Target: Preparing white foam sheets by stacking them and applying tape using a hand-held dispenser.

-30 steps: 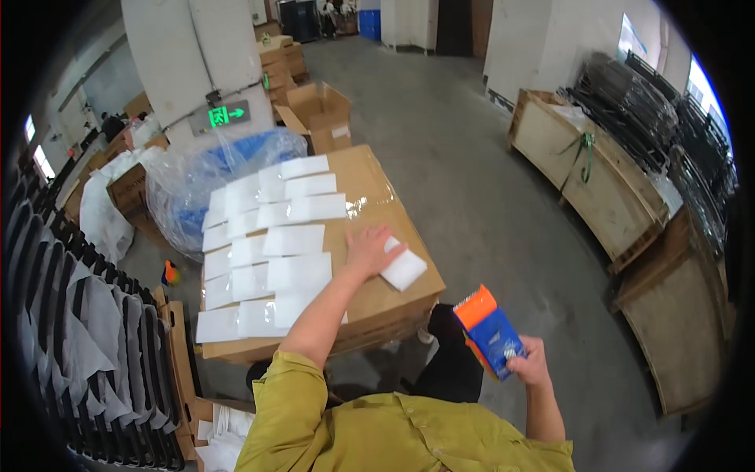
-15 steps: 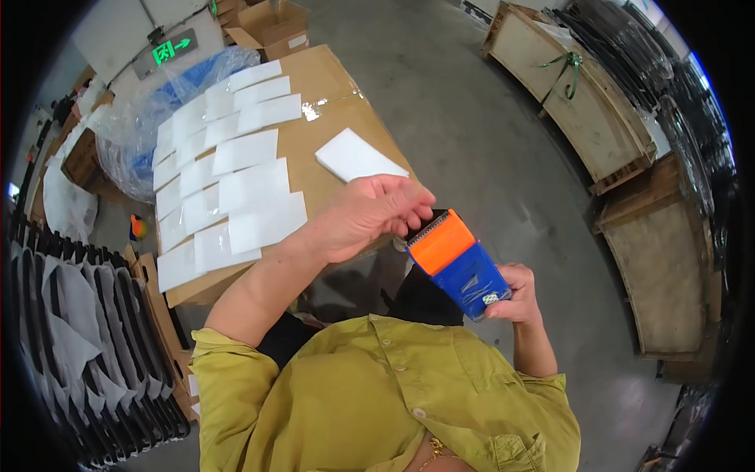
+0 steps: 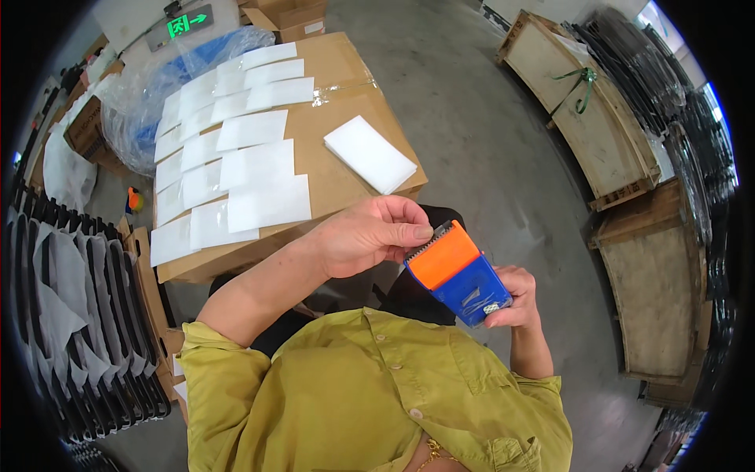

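Note:
My right hand (image 3: 515, 297) grips a tape dispenser (image 3: 460, 275) by its blue lower end. Its orange front, edged with a row of metal teeth, points up and left. At that toothed edge, my left hand (image 3: 366, 236) is pinched, thumb against fingers; what lies between them is hidden or too small to see. Beyond my left hand, a small stack of white foam sheets (image 3: 370, 153) rests near the right edge of a large brown carton (image 3: 326, 185). Several white sheets (image 3: 267, 203) lie in overlapping rows across the carton's left side.
On the left stand black frames with grey liners (image 3: 86, 330) in a row. Clear plastic wrap over something blue (image 3: 157, 102) borders the carton, and an open cardboard box (image 3: 287, 20) sits behind it. Wooden crates (image 3: 582, 118) line the right side of the grey floor.
My left hand's fingers have closed into a tighter pinch at the dispenser's toothed edge. The whole view has shifted slightly, and the foam stack now shows clear of my hand.

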### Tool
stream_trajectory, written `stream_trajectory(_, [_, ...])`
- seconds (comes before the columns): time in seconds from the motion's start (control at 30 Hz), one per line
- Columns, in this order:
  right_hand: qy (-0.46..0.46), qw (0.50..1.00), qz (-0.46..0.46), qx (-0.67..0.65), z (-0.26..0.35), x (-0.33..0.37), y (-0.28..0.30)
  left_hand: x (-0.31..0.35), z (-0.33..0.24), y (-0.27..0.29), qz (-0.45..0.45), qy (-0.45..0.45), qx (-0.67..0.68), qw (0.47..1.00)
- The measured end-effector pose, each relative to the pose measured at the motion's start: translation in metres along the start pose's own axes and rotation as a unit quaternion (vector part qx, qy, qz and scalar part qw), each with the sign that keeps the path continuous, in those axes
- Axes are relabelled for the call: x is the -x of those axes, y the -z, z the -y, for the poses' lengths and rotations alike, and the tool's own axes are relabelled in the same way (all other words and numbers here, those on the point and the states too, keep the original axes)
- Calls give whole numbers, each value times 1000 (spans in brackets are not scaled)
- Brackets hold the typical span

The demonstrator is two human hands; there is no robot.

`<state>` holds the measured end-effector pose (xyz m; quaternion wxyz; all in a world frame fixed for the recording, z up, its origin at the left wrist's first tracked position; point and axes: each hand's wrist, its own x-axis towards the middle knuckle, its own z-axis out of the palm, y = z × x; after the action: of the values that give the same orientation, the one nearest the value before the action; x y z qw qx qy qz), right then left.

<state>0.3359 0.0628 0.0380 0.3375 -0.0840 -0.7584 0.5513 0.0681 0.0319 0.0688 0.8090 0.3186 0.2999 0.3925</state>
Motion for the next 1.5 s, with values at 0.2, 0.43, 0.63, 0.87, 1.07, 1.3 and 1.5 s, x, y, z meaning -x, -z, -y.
stream_trajectory(0.2, [-8,1000,5,-5,-6,-4,2,-1,3,0,-43,-37,-9,998])
stream_trajectory(0.43, [-149,986,-38,-70,-1,-5,1,-9,5,8,-166,-77,-105,978])
stream_trajectory(0.63, [-265,960,-70,-58,10,-3,20,-27,-13,39,-310,-159,-187,919])
stream_trajectory(0.87, [-357,927,-102,-57,9,-24,25,-57,-35,89,-418,-244,-513,709])
stream_trajectory(1.07, [-376,911,-141,-93,-5,-53,24,-83,-20,132,-450,-268,-651,550])
stream_trajectory(1.3, [-399,891,-167,-140,-25,-46,29,-53,-27,97,-508,-351,-623,480])
stream_trajectory(1.5, [-388,893,-146,-175,-7,-27,19,-11,52,54,-254,54,54,964])
